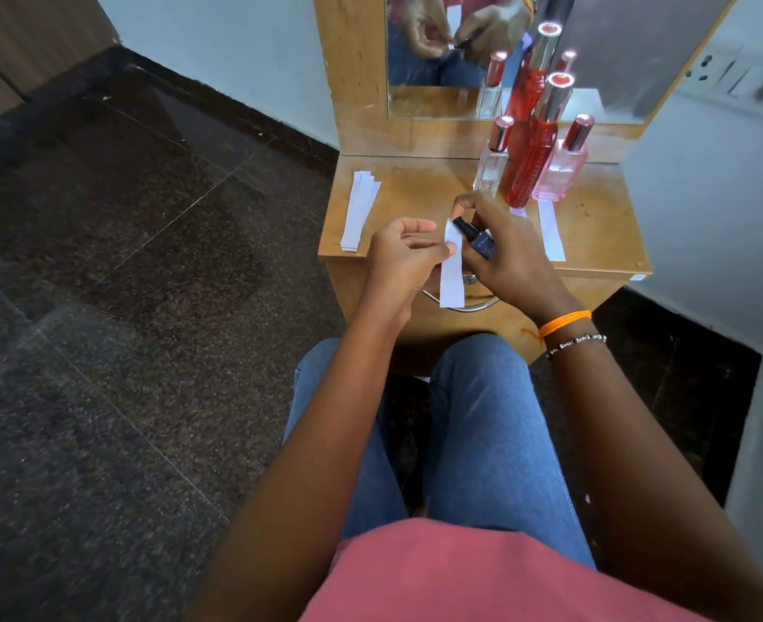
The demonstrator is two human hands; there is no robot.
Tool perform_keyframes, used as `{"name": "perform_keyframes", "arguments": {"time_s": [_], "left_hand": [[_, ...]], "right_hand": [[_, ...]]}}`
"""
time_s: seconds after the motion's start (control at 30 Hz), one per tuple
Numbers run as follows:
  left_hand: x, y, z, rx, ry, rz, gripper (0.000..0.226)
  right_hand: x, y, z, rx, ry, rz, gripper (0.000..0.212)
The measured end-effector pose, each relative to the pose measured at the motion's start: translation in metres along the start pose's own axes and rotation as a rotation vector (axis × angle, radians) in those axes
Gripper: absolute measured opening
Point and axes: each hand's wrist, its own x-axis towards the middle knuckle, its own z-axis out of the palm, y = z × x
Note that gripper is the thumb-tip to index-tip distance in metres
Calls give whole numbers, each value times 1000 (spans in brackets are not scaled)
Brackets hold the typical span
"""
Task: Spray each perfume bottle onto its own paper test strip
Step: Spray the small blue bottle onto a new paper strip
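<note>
Head view: flat paper strip, hands.

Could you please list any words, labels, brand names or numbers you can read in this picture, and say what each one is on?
None can be read with confidence.
Dark blue bottle gripped in the right hand: faint light lettering on its side, too small and blurred to read.
Paper strip pinched by the left hand: blank.
Stack of strips on the table: blank.
Clear bottle, red bottle and pink bottle: no label visible.

faint gold lettering on dark blue bottle, too small to read
</note>
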Motion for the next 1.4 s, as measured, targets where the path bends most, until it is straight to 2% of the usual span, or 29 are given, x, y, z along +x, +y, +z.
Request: {"name": "perform_keyframes", "arguments": {"time_s": [0.2, 0.3, 0.4, 0.5, 0.6, 0.7, 0.77, 0.83, 0.9, 1.03, 1.1, 1.2, 1.4], "left_hand": [[-1, 1, -1, -1, -13, -15, 29], [0, 0, 0, -13, -18, -13, 29], [0, -1, 0, -26, -18, -6, 30], [3, -3, 1, -29, -3, -3, 31], [6, -5, 6, -10, 5, 0, 31], [11, -6, 11, 3, 3, 27, 28], [17, -8, 15, 89, 55, 109, 23], [26, -8, 20, 302, 127, 234, 21], [35, -7, 27, 471, 132, 323, 23], [50, -12, 40, 647, 88, 341, 19], [53, -14, 44, 667, 90, 343, 9], [52, -15, 50, 671, 71, 360, 8], [43, -13, 73, 583, -11, 364, 6]], "right_hand": [[0, 4, 4, 74, 36, 40, 25], [-4, 2, 3, 158, 29, 99, 31], [-12, -4, 3, 428, 111, 260, 42], [-20, -12, 6, 736, 184, 484, 36], [-27, -18, 10, 846, 168, 600, 39], [-29, -18, 11, 898, 220, 653, 43], [-28, -14, 8, 884, 251, 680, 45], [-28, -7, 2, 841, 269, 690, 45], [-30, 0, -5, 774, 288, 682, 45], [-32, 22, -23, 565, 356, 652, 47], [-32, 36, -34, 431, 394, 656, 48], [-28, 53, -51, 259, 451, 676, 49], [-11, 73, -68, 35, 409, 680, 49]]}}
